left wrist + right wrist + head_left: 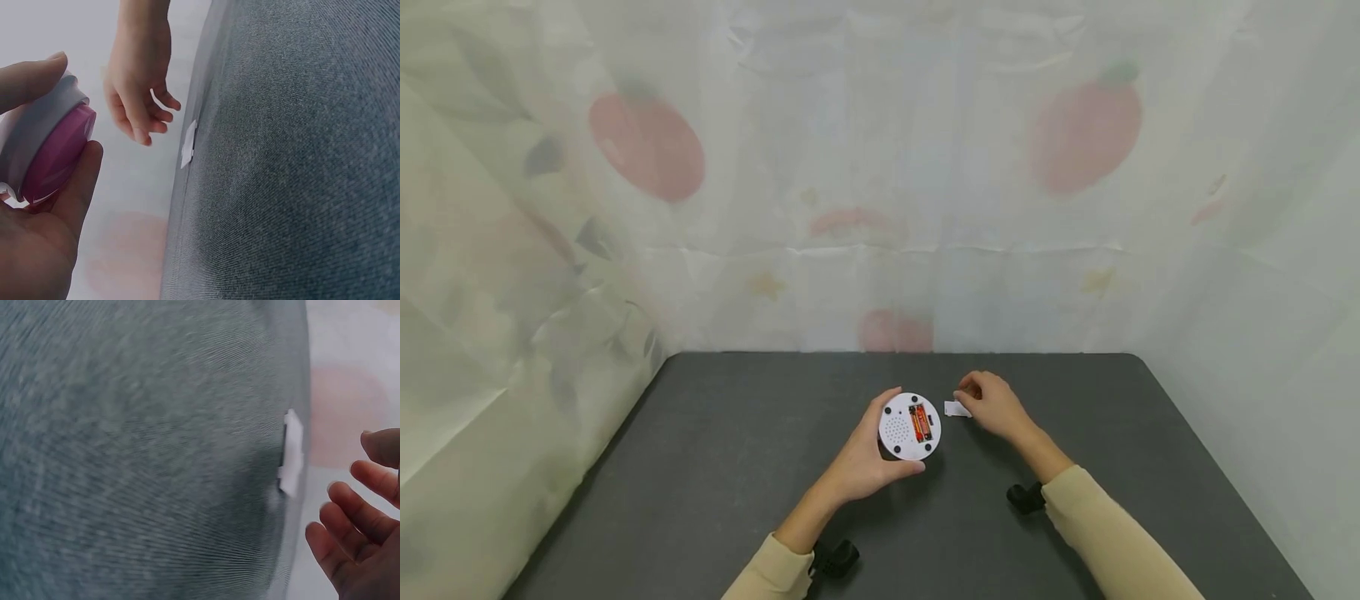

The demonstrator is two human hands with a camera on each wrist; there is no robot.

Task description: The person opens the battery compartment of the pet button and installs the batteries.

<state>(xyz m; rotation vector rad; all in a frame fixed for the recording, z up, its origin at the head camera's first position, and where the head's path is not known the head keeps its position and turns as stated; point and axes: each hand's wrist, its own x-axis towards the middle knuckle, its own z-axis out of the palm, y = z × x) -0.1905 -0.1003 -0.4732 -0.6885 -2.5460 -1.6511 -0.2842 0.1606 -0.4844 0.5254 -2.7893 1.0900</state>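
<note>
My left hand (859, 468) grips a round white device (896, 431) by its rim, fingers on one side and thumb on the other. Its white face, with speaker holes and dark round feet, is turned up; two red-orange batteries (921, 423) lie in its uncovered compartment. In the left wrist view a pink dome (59, 156) shows on the device's other side. A small white battery cover (953, 409) lies on the table to the right of the device. My right hand (996, 408) hovers just above the cover, fingers loosely bent, with nothing held.
The dark grey table (700, 458) has its far edge a little beyond both hands. A pale curtain (970, 167) printed with fruit hangs behind it and along the sides. A black wrist mount (835, 558) sits under the left sleeve, another (1024, 498) under the right.
</note>
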